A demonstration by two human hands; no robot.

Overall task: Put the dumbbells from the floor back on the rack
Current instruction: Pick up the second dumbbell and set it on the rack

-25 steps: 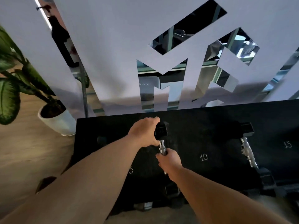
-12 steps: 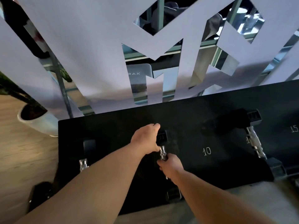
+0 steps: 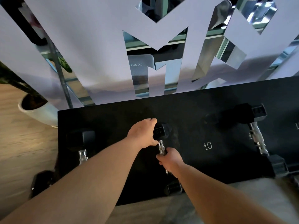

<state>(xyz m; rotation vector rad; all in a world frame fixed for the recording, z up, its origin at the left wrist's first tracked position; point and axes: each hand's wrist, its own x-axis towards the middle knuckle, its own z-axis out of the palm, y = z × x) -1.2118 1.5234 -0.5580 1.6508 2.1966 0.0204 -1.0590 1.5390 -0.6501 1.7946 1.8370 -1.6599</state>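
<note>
A black hex dumbbell [image 3: 161, 132] with a chrome handle lies on the sloping black rack [image 3: 202, 126] near its middle, left of the white number 10. My left hand [image 3: 143, 134] cups its far head from the left. My right hand [image 3: 169, 160] is closed round the chrome handle. The near head [image 3: 174, 188] sits at the rack's lower edge. Another dumbbell [image 3: 84, 143] rests at the rack's left end, partly behind my left forearm. A third dumbbell [image 3: 257, 136] lies on the right.
A white pot with a green plant [image 3: 38, 110] stands on the wooden floor left of the rack. A mirrored wall with white cut-out shapes [image 3: 100, 46] rises right behind the rack. A dark object [image 3: 41, 180] sits low by the rack's left corner.
The view has tilted down and shifted left, bringing the left-end dumbbell into sight. Both hands stay on the middle dumbbell, which has settled lower on the rack.
</note>
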